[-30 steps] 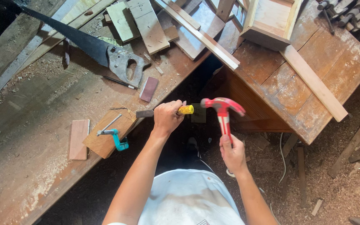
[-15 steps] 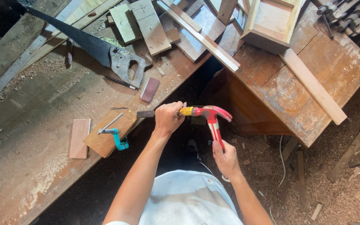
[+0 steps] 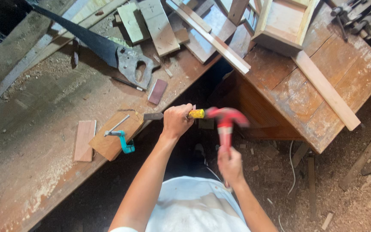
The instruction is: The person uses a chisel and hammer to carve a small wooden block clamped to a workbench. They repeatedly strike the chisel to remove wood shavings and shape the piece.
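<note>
My left hand [image 3: 177,121] grips a chisel with a yellow handle end [image 3: 196,114]; its dark blade [image 3: 153,116] lies against a wooden block [image 3: 116,135] at the bench edge. A teal clamp [image 3: 123,141] holds that block to the workbench [image 3: 31,129]. My right hand [image 3: 229,165] holds a red claw hammer [image 3: 225,120] by its handle. The hammer head is blurred and sits right at the chisel's yellow end.
A hand saw [image 3: 108,53] lies on the bench behind the block, with a small reddish block [image 3: 157,91] and a thin wood piece [image 3: 84,140] nearby. Wood offcuts [image 3: 159,25] are piled at the back. A second table [image 3: 305,86] with a wooden box [image 3: 284,23] stands right. Sawdust covers the floor.
The hammer has swung left from beside the chisel to its yellow end, and my right hand moved left with it. My left hand and the chisel stayed put.
</note>
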